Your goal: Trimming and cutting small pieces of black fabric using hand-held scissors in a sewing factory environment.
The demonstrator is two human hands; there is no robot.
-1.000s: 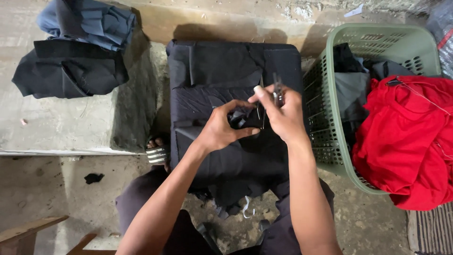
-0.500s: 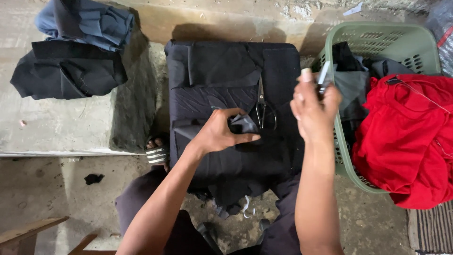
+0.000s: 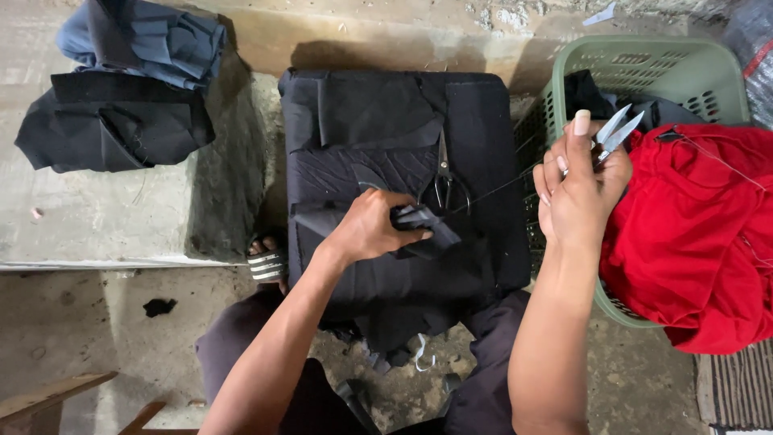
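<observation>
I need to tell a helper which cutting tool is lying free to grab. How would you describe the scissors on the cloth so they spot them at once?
Find the stack of black cloth in the middle, left of the green basket. The scissors lie on top, just above the left hand. Unlike the small thread snips in the raised right hand, they are dark, loop-handled and held by nobody.

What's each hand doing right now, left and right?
Left hand: closed, pinching a fold of black fabric against the stack.
Right hand: closed, holding thread snips raised beside the green basket.

Bare forearms, no sleeves, dark trousers, black-and-white striped sandal (image 3: 268, 264) on one foot
</observation>
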